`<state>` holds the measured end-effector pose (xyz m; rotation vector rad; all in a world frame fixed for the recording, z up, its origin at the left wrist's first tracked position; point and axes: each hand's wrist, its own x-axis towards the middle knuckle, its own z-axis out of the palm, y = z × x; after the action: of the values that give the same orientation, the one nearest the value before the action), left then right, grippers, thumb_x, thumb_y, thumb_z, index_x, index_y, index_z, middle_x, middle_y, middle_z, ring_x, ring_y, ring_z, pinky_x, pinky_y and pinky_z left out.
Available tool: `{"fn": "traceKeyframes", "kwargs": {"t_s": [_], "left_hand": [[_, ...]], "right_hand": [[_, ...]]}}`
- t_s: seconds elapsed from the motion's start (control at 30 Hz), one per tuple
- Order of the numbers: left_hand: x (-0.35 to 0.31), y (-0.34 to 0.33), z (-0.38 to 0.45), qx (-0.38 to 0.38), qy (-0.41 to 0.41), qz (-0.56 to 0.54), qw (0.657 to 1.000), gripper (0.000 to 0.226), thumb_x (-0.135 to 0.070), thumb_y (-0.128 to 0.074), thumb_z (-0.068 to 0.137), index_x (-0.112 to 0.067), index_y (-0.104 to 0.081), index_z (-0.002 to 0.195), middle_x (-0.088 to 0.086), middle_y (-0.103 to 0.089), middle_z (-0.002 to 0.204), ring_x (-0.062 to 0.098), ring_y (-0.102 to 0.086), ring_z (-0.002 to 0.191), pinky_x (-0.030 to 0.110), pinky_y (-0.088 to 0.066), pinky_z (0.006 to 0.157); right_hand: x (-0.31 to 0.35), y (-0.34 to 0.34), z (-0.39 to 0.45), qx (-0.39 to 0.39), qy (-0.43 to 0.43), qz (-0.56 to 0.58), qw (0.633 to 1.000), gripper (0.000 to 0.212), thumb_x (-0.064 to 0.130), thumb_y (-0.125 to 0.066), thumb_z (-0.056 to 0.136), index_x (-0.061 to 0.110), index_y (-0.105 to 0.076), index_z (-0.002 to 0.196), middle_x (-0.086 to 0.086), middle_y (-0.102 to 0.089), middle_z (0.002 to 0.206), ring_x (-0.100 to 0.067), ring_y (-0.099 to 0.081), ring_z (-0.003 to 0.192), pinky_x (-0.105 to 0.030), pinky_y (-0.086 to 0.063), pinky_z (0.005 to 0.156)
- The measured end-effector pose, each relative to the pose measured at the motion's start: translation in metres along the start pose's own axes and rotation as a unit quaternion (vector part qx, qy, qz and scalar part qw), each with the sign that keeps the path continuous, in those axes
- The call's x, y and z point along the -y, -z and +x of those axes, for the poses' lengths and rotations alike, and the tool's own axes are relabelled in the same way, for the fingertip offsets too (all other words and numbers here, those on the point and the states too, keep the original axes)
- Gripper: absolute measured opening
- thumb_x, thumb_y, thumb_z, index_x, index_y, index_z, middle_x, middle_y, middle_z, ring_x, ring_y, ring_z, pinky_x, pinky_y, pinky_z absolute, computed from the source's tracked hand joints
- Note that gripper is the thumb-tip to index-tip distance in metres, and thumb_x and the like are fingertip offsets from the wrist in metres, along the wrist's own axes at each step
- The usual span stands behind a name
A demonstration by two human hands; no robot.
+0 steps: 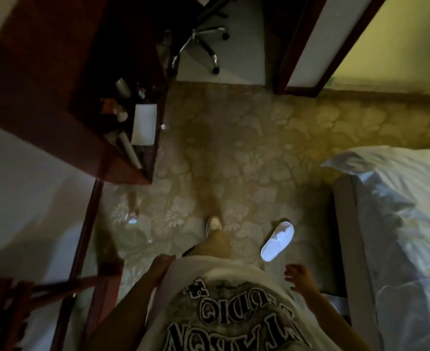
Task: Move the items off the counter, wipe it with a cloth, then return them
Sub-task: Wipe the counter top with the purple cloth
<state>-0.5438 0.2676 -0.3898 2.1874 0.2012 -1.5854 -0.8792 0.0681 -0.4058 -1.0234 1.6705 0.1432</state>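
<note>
A dark wooden counter (87,117) stands at the upper left, dimly lit. On it lie a white pad or tray (144,124), a pale rolled item (130,150), and several small bottles and cups (122,102). My left hand (162,266) hangs by my hip against my white printed shirt, part hidden, with nothing seen in it. My right hand (297,273) hangs at my side with loosely spread fingers and holds nothing. Both hands are far from the counter. No cloth is in view.
I stand on patterned carpet (234,160). A bed with white bedding (398,211) fills the right side. A white slipper (277,240) lies near my foot. An office chair base (201,44) is ahead. A wooden rack (64,287) is at lower left.
</note>
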Motion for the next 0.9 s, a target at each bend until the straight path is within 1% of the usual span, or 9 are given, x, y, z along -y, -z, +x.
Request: {"fn": "traceKeyframes", "kwargs": {"t_s": [0.2, 0.3, 0.4, 0.5, 0.57, 0.6, 0.67, 0.8, 0.9], "left_hand": [[-0.218, 0.053, 0.058, -0.016, -0.124, 0.048, 0.991, 0.02, -0.026, -0.052, 0.098, -0.01, -0.061, 0.107, 0.008, -0.069, 0.094, 0.02, -0.065, 0.079, 0.029, -0.048, 0.066], [-0.3, 0.072, 0.092, -0.018, -0.166, 0.052, 0.985, 0.029, -0.027, -0.053, 0.098, -0.008, -0.06, 0.118, 0.009, -0.07, 0.099, 0.02, -0.067, 0.079, 0.03, -0.049, 0.068], [-0.355, 0.082, 0.116, -0.003, -0.16, 0.04, 0.986, 0.031, -0.028, -0.055, 0.097, -0.007, -0.058, 0.12, 0.01, -0.069, 0.102, 0.023, -0.066, 0.083, 0.034, -0.049, 0.077], [-0.381, 0.087, 0.137, -0.003, -0.088, 0.015, 0.996, 0.034, -0.03, -0.052, 0.099, -0.006, -0.059, 0.121, 0.008, -0.068, 0.099, 0.02, -0.065, 0.081, 0.032, -0.049, 0.075], [-0.389, 0.092, 0.15, -0.027, -0.036, -0.014, 0.999, 0.034, -0.03, -0.054, 0.098, -0.004, -0.062, 0.118, 0.007, -0.068, 0.091, 0.02, -0.064, 0.078, 0.03, -0.048, 0.071], [-0.396, 0.096, 0.152, -0.035, -0.007, -0.038, 0.999, 0.035, -0.03, -0.055, 0.097, -0.002, -0.063, 0.117, 0.007, -0.067, 0.088, 0.02, -0.064, 0.077, 0.03, -0.047, 0.072], [-0.417, 0.104, 0.15, -0.048, 0.014, -0.093, 0.994, 0.036, -0.029, -0.057, 0.097, -0.001, -0.062, 0.119, 0.009, -0.067, 0.089, 0.023, -0.063, 0.078, 0.033, -0.047, 0.075], [-0.504, 0.138, 0.157, -0.087, -0.008, -0.169, 0.982, 0.037, -0.024, -0.056, 0.098, 0.001, -0.057, 0.125, 0.006, -0.063, 0.086, 0.02, -0.06, 0.075, 0.03, -0.046, 0.068], [-0.58, 0.166, 0.154, -0.178, -0.109, -0.171, 0.963, 0.031, -0.027, -0.054, 0.098, -0.004, -0.061, 0.118, 0.011, -0.067, 0.094, 0.024, -0.063, 0.081, 0.036, -0.052, 0.07]], "right_hand": [[0.111, 0.008, 0.039, -0.03, -0.012, 0.031, 0.999, 0.03, 0.007, -0.047, 0.098, -0.016, -0.051, 0.118, -0.017, -0.061, 0.087, -0.019, -0.054, 0.069, -0.028, -0.044, 0.056], [0.181, 0.001, 0.068, -0.008, -0.003, 0.058, 0.998, 0.032, 0.002, -0.044, 0.098, -0.026, -0.047, 0.114, -0.015, -0.055, 0.074, -0.019, -0.05, 0.063, -0.015, -0.044, 0.044], [0.245, -0.008, 0.114, 0.005, -0.006, 0.049, 0.999, 0.034, 0.005, -0.047, 0.098, -0.022, -0.048, 0.118, -0.016, -0.057, 0.075, -0.023, -0.053, 0.066, -0.025, -0.045, 0.055], [0.329, -0.02, 0.161, 0.021, 0.014, 0.017, 1.0, 0.033, 0.006, -0.05, 0.096, -0.025, -0.054, 0.108, -0.037, -0.062, 0.09, -0.023, -0.053, 0.068, -0.025, -0.042, 0.052], [0.393, -0.024, 0.197, 0.05, 0.045, -0.009, 0.998, 0.028, 0.005, -0.05, 0.096, -0.021, -0.059, 0.094, -0.032, -0.063, 0.087, -0.018, -0.05, 0.062, -0.034, -0.045, 0.056], [0.43, -0.026, 0.211, 0.059, 0.057, -0.022, 0.996, 0.026, 0.005, -0.05, 0.096, -0.019, -0.058, 0.095, -0.024, -0.061, 0.081, -0.018, -0.051, 0.062, -0.04, -0.046, 0.059], [0.506, -0.03, 0.237, 0.074, 0.081, -0.029, 0.994, 0.025, 0.011, -0.051, 0.097, -0.01, -0.056, 0.108, -0.014, -0.059, 0.081, -0.021, -0.055, 0.068, -0.034, -0.045, 0.059], [0.669, -0.044, 0.257, 0.104, 0.175, -0.069, 0.977, 0.024, 0.017, -0.051, 0.097, -0.002, -0.056, 0.111, -0.018, -0.064, 0.1, -0.025, -0.06, 0.081, -0.027, -0.044, 0.061], [0.781, -0.075, 0.264, 0.116, 0.282, -0.102, 0.947, 0.024, 0.011, -0.05, 0.097, -0.003, -0.053, 0.116, -0.021, -0.062, 0.112, -0.026, -0.059, 0.093, -0.019, -0.044, 0.062]]}}
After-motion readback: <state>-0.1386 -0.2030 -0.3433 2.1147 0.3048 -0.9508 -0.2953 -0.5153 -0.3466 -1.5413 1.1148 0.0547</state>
